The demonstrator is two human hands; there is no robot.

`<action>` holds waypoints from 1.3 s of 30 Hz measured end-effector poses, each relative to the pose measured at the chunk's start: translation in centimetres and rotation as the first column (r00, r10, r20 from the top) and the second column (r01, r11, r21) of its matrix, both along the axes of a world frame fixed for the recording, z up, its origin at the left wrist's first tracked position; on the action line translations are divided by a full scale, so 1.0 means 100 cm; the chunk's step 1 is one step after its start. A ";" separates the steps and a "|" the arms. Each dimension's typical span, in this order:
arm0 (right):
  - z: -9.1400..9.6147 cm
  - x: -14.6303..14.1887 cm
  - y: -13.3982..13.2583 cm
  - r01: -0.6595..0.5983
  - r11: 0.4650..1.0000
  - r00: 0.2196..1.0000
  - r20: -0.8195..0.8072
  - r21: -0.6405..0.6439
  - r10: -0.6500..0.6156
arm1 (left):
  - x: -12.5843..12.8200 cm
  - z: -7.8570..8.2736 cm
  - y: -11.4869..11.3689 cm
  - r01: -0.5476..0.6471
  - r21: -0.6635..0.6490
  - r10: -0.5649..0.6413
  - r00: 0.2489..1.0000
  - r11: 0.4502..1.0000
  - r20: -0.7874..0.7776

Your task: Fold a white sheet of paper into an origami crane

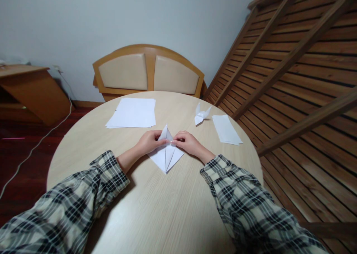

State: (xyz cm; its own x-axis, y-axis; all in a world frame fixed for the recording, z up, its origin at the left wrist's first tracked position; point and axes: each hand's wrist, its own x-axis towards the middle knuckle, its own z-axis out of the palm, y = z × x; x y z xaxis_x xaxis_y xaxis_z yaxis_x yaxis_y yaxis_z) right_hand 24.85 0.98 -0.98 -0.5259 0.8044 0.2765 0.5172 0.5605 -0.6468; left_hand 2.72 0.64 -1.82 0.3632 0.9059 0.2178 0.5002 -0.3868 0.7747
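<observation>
A sheet of white paper folded into a diamond [166,158] lies on the round table in front of me, its creased flaps meeting along the middle. My left hand [150,140] pinches its upper left side, thumb on top and fingers partly behind the paper. From the other side my right hand [188,141] grips the upper right edge between thumb and bent forefinger. Both thumb tips nearly meet near the centre line. The top point of the paper rises above the hands. Part of the upper fold is hidden by my fingers.
On the round wooden table [156,216] lie a stack of white paper [135,112] at the back left, a folded paper figure [201,116] and narrow paper strips [226,129] at the right. Behind stand a headboard [150,73] and a slatted wooden frame [304,97].
</observation>
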 end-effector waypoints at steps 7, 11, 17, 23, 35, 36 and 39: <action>-0.001 -0.002 -0.003 0.019 0.999 0.997 -0.072 -0.044 -0.022 | 0.000 0.000 0.000 0.036 -0.024 -0.035 0.999 0.999 0.020; 0.000 -0.004 -0.005 0.034 0.998 0.994 -0.100 -0.059 -0.040 | 0.000 0.001 -0.001 0.054 -0.022 -0.053 0.998 0.998 0.047; 0.000 -0.006 -0.006 0.071 0.996 0.993 -0.089 -0.051 -0.076 | 0.002 0.004 -0.003 0.051 -0.009 -0.050 0.996 0.999 0.075; -0.002 -0.011 -0.007 0.063 0.997 0.998 -0.015 0.035 -0.062 | 0.009 0.009 -0.007 -0.054 0.074 0.047 0.994 0.996 0.094; 0.004 -0.015 -0.015 0.018 1.000 1.000 -0.010 0.015 -0.018 | 0.013 0.008 -0.005 -0.017 -0.005 0.017 0.921 1.000 0.389; 0.004 -0.015 -0.015 0.014 1.000 1.000 -0.012 0.013 -0.014 | 0.013 0.007 -0.005 -0.020 -0.009 0.022 0.922 1.000 0.386; 0.005 -0.016 -0.016 0.000 1.000 1.000 -0.016 0.012 0.000 | 0.014 0.007 -0.006 -0.027 -0.029 0.037 0.917 0.999 0.398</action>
State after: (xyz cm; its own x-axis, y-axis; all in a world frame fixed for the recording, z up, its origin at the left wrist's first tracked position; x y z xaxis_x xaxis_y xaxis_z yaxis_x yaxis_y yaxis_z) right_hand 23.29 -0.58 -0.48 -0.5217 0.8007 0.2946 0.5070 0.5687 -0.6478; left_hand 4.08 0.06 -1.12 0.2214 0.9220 0.3177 0.1605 -0.3558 0.9207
